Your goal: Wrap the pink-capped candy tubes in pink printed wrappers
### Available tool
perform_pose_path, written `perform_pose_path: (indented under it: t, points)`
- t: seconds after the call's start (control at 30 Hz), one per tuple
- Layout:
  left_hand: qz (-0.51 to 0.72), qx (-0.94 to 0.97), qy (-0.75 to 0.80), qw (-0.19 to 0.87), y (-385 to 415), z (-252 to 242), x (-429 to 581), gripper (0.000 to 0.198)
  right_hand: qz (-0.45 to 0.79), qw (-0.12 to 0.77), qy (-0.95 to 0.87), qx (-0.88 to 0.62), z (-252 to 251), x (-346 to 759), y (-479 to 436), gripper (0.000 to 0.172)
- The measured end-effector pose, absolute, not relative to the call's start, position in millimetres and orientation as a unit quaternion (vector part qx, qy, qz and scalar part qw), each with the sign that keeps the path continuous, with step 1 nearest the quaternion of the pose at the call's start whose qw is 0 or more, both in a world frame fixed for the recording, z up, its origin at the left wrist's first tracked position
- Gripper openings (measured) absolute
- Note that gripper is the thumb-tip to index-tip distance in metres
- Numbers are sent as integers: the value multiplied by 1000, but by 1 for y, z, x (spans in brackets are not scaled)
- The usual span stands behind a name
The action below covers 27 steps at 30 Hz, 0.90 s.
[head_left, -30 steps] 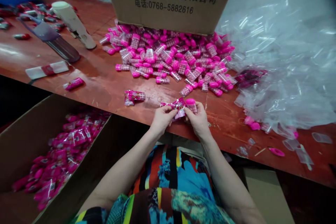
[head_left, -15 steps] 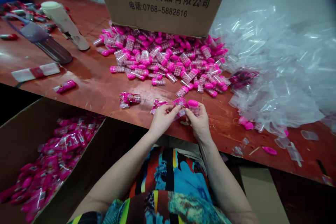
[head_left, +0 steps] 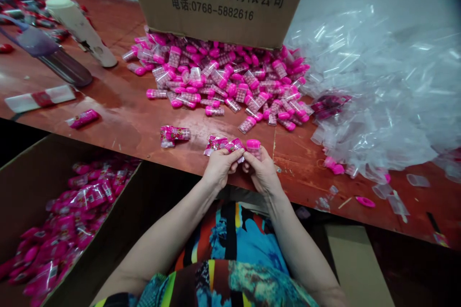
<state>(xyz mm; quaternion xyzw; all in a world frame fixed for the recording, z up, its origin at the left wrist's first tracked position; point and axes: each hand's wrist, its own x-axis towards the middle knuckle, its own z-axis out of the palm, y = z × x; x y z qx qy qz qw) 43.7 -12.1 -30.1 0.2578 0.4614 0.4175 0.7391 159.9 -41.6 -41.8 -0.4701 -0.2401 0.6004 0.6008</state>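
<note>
My left hand (head_left: 220,167) is closed on a pink printed wrapper sleeve (head_left: 236,145), pinching it between thumb and fingers. In my right hand (head_left: 262,167) a small clear candy bottle (head_left: 253,147) with a pink cap stands upright, and the fingertips meet those of the left at the sleeve. Another pink wrapper (head_left: 215,144) lies on the table just beyond my left fingers. Farther left rests a candy bottle partly covered by a pink wrapper (head_left: 175,135). A big heap of pink-capped candy bottles (head_left: 219,76) spreads out beyond both hands.
A cardboard carton (head_left: 219,5) stands behind the heap. Clear plastic bags (head_left: 378,96) are piled at right. A water bottle (head_left: 61,60) and a pale cylinder (head_left: 82,33) stand at left. Below the table edge, an open box (head_left: 21,172) holds wrapped pink packs (head_left: 86,196).
The bottle in my right hand has moved left, closer to my left hand, and the two hands' fingertips have come together at the sleeve. The view has shifted slightly.
</note>
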Motion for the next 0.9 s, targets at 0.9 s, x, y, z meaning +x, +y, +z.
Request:
perform_pose_path:
  t: [0.9]
  points:
    - [484,67,481,728,-7,-22,42,37,476,597,-332,-553,-50,168,-78,38]
